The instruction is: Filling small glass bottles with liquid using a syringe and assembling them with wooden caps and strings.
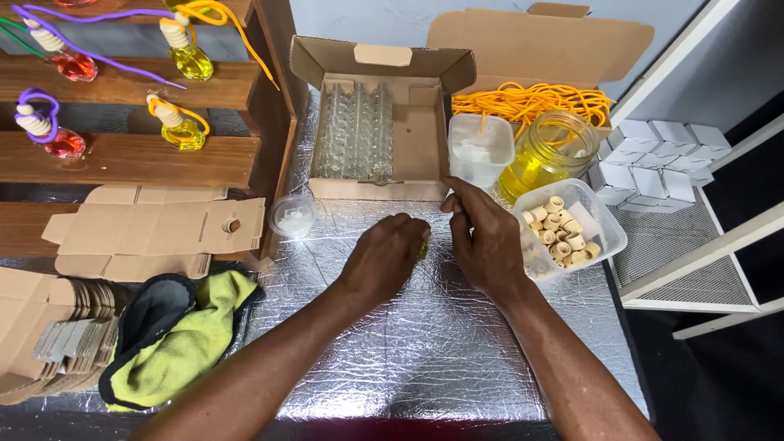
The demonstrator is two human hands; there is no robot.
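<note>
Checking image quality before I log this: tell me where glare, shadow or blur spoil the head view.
Head view: the crinkled foil tabletop throws patchy glare; the left hand and right hand are sharp, but hide the small yellowish item between them; the clear bottles in the open box merge into one another; the near edge lies in shadow.

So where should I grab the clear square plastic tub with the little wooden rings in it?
Probably take the clear square plastic tub by its open rim, from its far right side. It stands upright with wooden rings inside, and the right hand crowds its left wall, while the right side is free.
</note>
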